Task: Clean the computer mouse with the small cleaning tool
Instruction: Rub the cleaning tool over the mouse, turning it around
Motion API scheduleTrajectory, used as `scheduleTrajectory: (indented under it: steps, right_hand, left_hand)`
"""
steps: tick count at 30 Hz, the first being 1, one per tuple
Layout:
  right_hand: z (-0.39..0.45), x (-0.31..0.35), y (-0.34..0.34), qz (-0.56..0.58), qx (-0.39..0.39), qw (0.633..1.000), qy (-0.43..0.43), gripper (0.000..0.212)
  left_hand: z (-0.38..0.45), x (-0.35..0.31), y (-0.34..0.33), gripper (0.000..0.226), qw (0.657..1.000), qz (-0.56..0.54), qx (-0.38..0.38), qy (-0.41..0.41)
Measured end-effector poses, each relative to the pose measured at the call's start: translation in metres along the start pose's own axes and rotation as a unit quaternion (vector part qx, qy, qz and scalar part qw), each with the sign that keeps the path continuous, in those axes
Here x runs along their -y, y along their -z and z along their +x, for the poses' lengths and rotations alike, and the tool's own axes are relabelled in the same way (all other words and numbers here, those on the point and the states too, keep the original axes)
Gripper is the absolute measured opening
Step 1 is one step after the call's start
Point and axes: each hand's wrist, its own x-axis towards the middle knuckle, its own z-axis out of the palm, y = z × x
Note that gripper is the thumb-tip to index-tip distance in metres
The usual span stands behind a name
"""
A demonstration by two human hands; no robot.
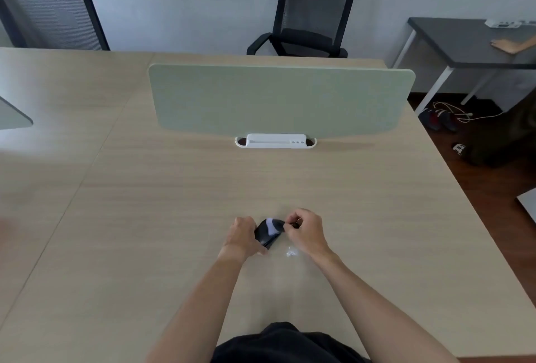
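A black computer mouse [269, 232] with a pale sheen on its top is tilted just above the wooden desk [179, 194]. My left hand [242, 236] grips its left side and lower end. My right hand [304, 230] is pinched on a small dark cleaning tool [295, 225] whose tip meets the mouse's upper right edge; most of the tool is hidden by my fingers. A small clear crumpled wrapper [291, 253] lies on the desk just below my right hand.
A pale green divider screen [278, 98] stands across the desk with a white socket tray [275, 140] at its foot. Two black mesh chairs [310, 17] sit beyond. The desk's right edge drops to a dark floor with shoes [441, 119] and cables.
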Motion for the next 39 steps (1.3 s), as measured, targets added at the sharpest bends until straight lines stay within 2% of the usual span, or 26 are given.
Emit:
scheduleTrajectory:
  steps: [2, 5, 8, 11, 14, 18, 21, 25, 29, 30, 32, 34, 37, 39]
  right_hand:
    - [0.0, -0.001, -0.003, -0.004, 0.017, 1.0, -0.012, 0.017]
    - [0.005, -0.002, -0.002, -0.029, -0.034, 0.999, -0.025, 0.014]
    - [0.008, -0.001, 0.003, 0.009, -0.074, 0.996, -0.039, 0.017]
    - [0.01, 0.003, 0.001, 0.028, -0.033, 0.999, -0.025, 0.025]
    - [0.013, 0.005, -0.007, -0.011, 0.028, 0.999, -0.04, 0.022]
    - [0.019, 0.006, -0.009, -0.037, -0.015, 0.999, -0.01, 0.018]
    - [0.025, 0.01, -0.005, -0.017, -0.035, 0.999, 0.001, 0.018]
    - [0.029, 0.012, -0.006, 0.001, 0.024, 0.998, -0.055, 0.015]
    - [0.03, 0.007, -0.004, -0.032, 0.015, 0.999, -0.017, 0.012]
    - [0.032, 0.009, -0.002, -0.031, 0.005, 0.999, -0.006, 0.018]
    - [0.036, 0.018, 0.002, -0.026, -0.015, 1.0, 0.007, 0.045]
    - [0.04, 0.029, 0.003, -0.031, 0.0, 1.0, 0.006, 0.057]
    - [0.041, 0.036, -0.003, -0.078, 0.065, 0.995, 0.01, 0.048]
    - [0.041, 0.033, -0.007, -0.106, 0.072, 0.991, 0.028, 0.036]
  left_hand:
    - [0.0, 0.001, 0.0, 0.047, 1.0, 0.002, -0.008, 0.002]
    - [0.001, 0.001, 0.0, 0.044, 1.0, 0.006, -0.013, 0.001]
    - [0.0, 0.0, 0.0, 0.046, 1.0, 0.001, -0.006, 0.007]
    - [0.002, 0.001, 0.001, 0.041, 1.0, -0.017, 0.002, 0.007]
    - [0.003, 0.001, 0.001, 0.04, 1.0, -0.025, 0.002, 0.008]
    - [0.001, 0.001, 0.0, 0.043, 1.0, -0.003, 0.003, 0.006]
    - [0.001, 0.002, -0.001, 0.043, 1.0, -0.013, 0.001, 0.004]
    - [0.002, 0.002, -0.001, 0.044, 1.0, -0.026, 0.003, 0.001]
    - [0.0, 0.004, -0.002, 0.047, 0.999, -0.041, -0.004, 0.004]
    - [0.0, 0.005, -0.003, 0.05, 0.999, -0.046, -0.004, 0.005]
    - [0.0, 0.005, -0.004, 0.054, 0.999, -0.048, -0.002, 0.008]
    - [0.0, 0.005, -0.003, 0.06, 0.999, -0.048, -0.001, 0.009]
    - [0.0, 0.004, -0.003, 0.073, 0.999, -0.049, -0.004, 0.005]
    - [-0.001, 0.004, -0.002, 0.077, 0.998, -0.061, -0.006, 0.005]
